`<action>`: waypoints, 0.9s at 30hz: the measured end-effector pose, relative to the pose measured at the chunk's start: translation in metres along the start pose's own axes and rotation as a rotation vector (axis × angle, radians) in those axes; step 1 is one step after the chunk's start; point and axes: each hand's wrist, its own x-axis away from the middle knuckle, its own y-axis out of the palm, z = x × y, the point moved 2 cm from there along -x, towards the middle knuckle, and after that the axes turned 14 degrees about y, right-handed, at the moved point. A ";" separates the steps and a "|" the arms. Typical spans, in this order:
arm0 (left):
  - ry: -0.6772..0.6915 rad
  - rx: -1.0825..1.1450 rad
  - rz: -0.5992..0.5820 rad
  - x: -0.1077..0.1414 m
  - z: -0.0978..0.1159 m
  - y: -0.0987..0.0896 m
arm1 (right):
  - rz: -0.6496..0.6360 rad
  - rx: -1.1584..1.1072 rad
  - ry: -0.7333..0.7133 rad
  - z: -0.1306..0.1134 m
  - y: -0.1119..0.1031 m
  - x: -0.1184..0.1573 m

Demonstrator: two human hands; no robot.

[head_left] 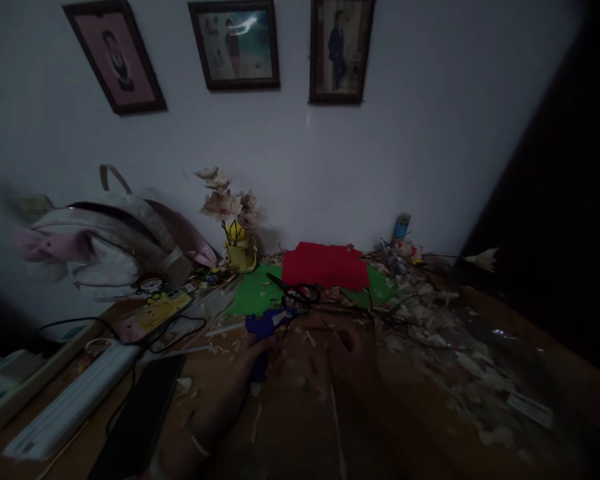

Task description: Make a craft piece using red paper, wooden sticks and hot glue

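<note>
The view is very dim, and both hands are partly blurred. My left hand point(264, 348) lies across the handle of a blue hot glue gun point(267, 325), its fingers seemingly closed round it. The gun's nozzle points right, and a clear glue stick point(227, 329) sticks out of its back. To the right, my right hand point(353, 352) is closed with fingertips together by the upper end of a thin pale stick point(336, 420), which runs down toward me. Just beyond the gun, black-handled scissors point(300, 292) lie open on green paper point(255, 293).
Red paper point(325, 265) lies by the wall. Paper flowers stand in a yellow cup point(242, 257). Petal scraps and plastic point(430, 320) cover the right side. A bag point(115, 240), phone case point(155, 317), white box point(75, 400), power strip point(25, 393) and dark flat object point(140, 413) fill the left.
</note>
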 end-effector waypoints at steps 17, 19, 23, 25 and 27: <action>-0.014 0.293 -0.176 0.014 0.002 0.007 | -0.275 -0.297 0.205 0.010 -0.001 -0.020; -0.009 0.283 -0.181 0.015 0.003 0.006 | -0.279 -0.310 0.224 0.009 0.000 -0.019; -0.034 0.216 -0.174 0.017 0.009 0.007 | -0.268 -0.282 0.239 0.008 -0.001 -0.019; -0.044 0.184 -0.167 0.017 0.012 0.007 | -0.244 -0.247 0.219 0.007 -0.002 -0.019; -0.050 0.169 -0.176 0.017 0.013 0.008 | -0.208 -0.223 0.201 0.004 -0.003 -0.018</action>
